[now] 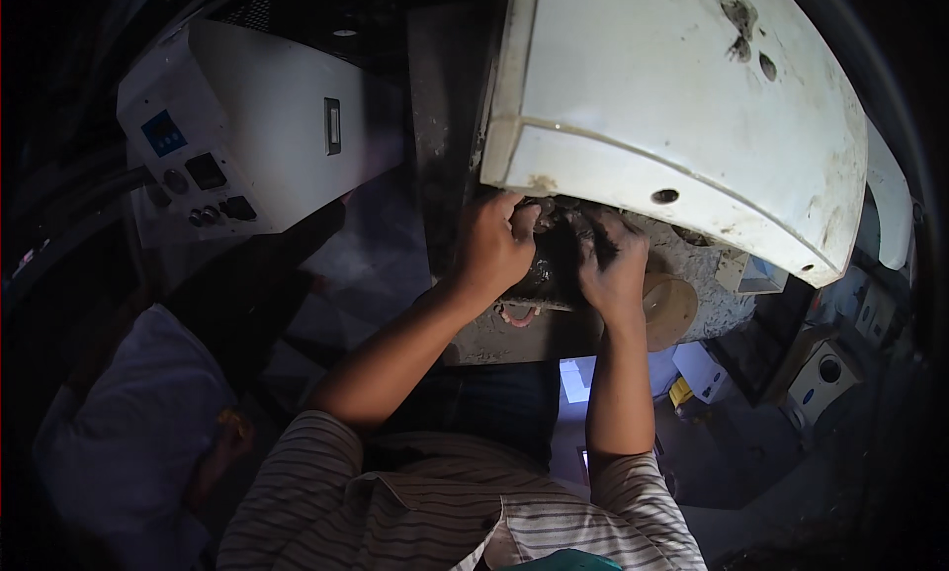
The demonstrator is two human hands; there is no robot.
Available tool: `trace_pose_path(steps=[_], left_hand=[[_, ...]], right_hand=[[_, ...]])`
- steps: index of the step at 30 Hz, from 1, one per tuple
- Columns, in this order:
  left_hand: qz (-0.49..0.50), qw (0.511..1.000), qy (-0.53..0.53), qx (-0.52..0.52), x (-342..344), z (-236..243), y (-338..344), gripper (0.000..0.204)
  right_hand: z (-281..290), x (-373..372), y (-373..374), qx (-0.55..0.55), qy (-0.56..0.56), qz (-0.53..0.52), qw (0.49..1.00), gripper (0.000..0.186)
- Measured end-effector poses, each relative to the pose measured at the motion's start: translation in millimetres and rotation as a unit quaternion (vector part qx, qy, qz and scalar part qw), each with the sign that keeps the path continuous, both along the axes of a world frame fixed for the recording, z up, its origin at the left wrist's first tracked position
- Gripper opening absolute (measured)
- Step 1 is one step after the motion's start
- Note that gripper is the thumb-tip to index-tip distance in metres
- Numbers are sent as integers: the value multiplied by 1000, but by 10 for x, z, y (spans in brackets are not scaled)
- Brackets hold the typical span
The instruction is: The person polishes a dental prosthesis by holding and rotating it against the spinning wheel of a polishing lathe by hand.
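Both my hands are at the lower edge of a large white machine housing, over a dark, dirty recess in a grey, grimy bench. My left hand is closed, with thumb and fingertips bent together beside some dark, lumpy parts. Smudged with dark dirt, my right hand curls its fingers down at the recess's right side. What either hand grips is hidden in shadow and too small to make out. A pinkish curved piece lies just below the recess. Beside my right wrist sits a round tan disc.
A white control box with dials and a small display stands at the left. A person in a white shirt is at the lower left. Further right are a small open white box, a yellow object and a white unit with a round opening.
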State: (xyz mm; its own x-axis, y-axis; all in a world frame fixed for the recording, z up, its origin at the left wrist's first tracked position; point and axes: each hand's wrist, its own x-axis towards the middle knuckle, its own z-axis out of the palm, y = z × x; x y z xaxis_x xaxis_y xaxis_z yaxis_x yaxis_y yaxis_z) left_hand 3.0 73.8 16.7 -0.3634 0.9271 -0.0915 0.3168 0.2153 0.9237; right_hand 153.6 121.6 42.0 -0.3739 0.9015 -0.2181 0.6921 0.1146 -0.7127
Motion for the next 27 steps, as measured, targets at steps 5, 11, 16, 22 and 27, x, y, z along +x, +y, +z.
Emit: trace_pose_path(steps=[5,11,16,22,27], left_hand=[[47,996,-67,-40,29,8,-42,14],[-7,998,11,-68,23,-135,-62,21],[49,996,35,58,34,25,-45,8],[12,992,83,98,-193,4,-199,23],[14,988,90,124,-267,-59,-307,28]], right_hand=[[32,-64,10,67,-44,21,997,30],[-45,-35,-37,-20,37,-53,998,27],[-96,52,-75,-108,89,-67,988,30],[33,-185,-31,14,-46,34,998,36],[-155,-416,-270,-101,-102,121,982,44]])
